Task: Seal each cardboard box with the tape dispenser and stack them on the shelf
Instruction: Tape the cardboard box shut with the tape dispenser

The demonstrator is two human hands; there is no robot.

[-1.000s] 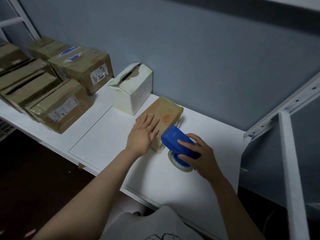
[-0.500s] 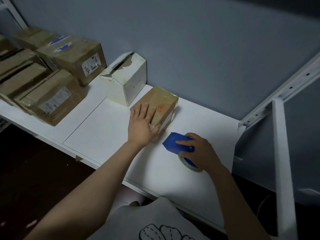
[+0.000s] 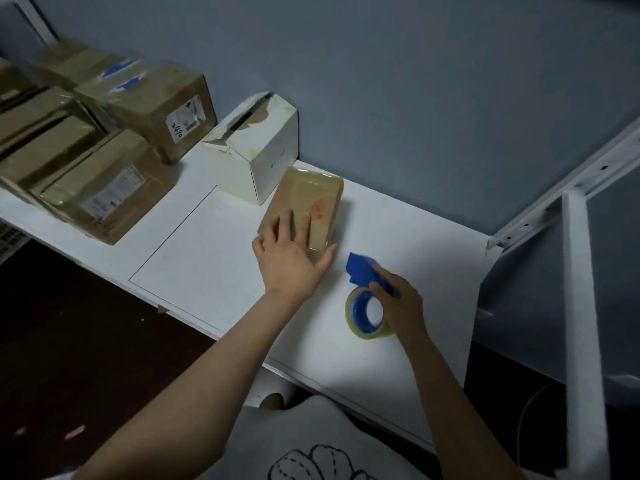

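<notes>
The white shelf (image 3: 207, 271) runs from far left to near right along a grey wall, giving a flat work surface with storage beside it. At its far left sits a cluster of brown boxes (image 3: 104, 195), packed against one another, probably the ones already dealt with. Right of them, close to the wall, stands a white box (image 3: 256, 157) with a torn, partly open top. Touching its right side lies the small brown box (image 3: 308, 199), flat on the shelf, its top glossy as if taped over. The left hand (image 3: 291, 261) lies on that box's near end, fingers straight and spread, thumb out to the right, likely pressing to keep the box from sliding. Just right of it, apart from the box, the tape dispenser (image 3: 363, 271) rests with its roll on the shelf. The right hand (image 3: 398, 303) has its fingers curled round the blue handle, gripping it, which keeps the tool ready for another pass or for setting down.
</notes>
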